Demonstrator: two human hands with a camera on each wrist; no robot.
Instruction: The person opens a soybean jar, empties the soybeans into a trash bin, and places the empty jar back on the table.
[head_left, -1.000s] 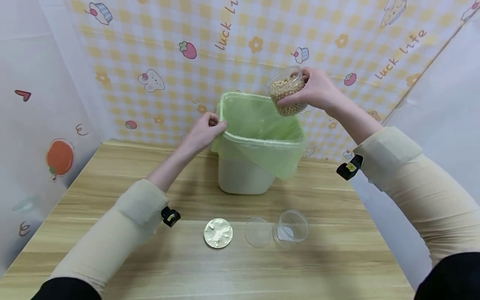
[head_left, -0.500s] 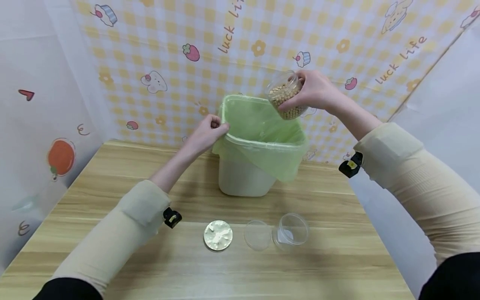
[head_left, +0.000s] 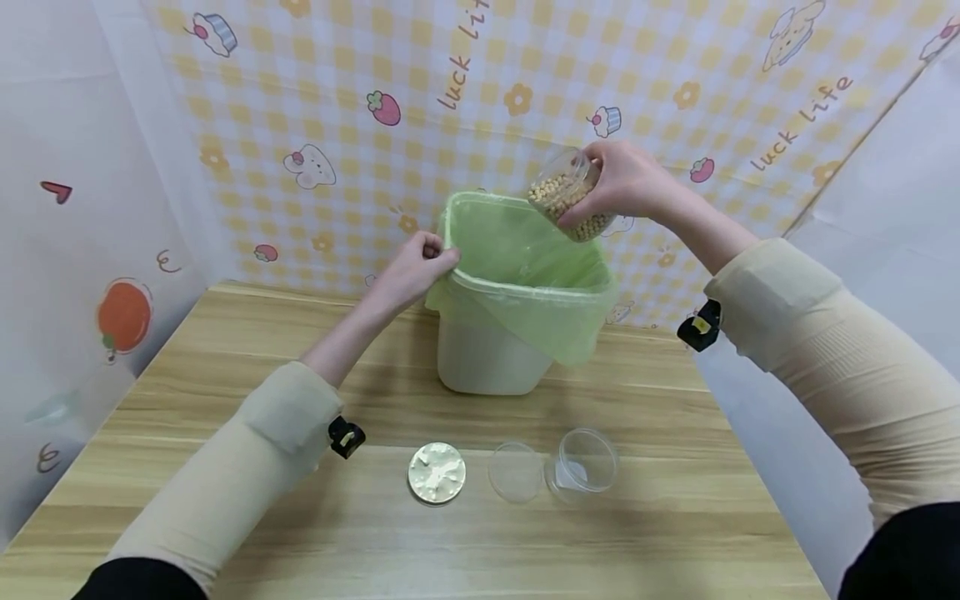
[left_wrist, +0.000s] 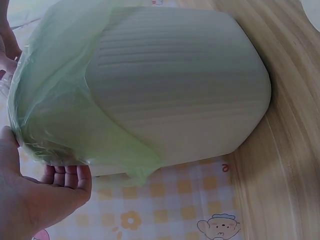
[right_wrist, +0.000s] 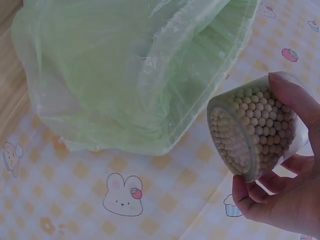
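Observation:
My right hand (head_left: pixel 626 179) grips a clear plastic jar (right_wrist: pixel 260 127) partly filled with small round beige beans or pellets. The jar is tilted, its mouth toward the left, above the right back part of the bin's opening. A pale bin (head_left: pixel 487 354) stands upright on the table, lined with a translucent green bag (head_left: pixel 525 237) folded over its rim. At the bin's left rim my left hand (head_left: pixel 412 267) pinches the bag's edge, thumb on top and fingers curled beneath the outside, as the left wrist view (left_wrist: pixel 45 200) shows.
On the wooden table (head_left: pixel 337 517) in front of the bin lie a gold metallic lid (head_left: pixel 437 473) and a clear round disc (head_left: pixel 516 472). Beside the disc is a clear empty cup (head_left: pixel 587 461). A patterned cloth backdrop (head_left: pixel 300 108) rises right behind the bin.
The jar in my right hand has tipped further to the left, and its contents have slid toward the mouth. My left hand stays on the bin's rim.

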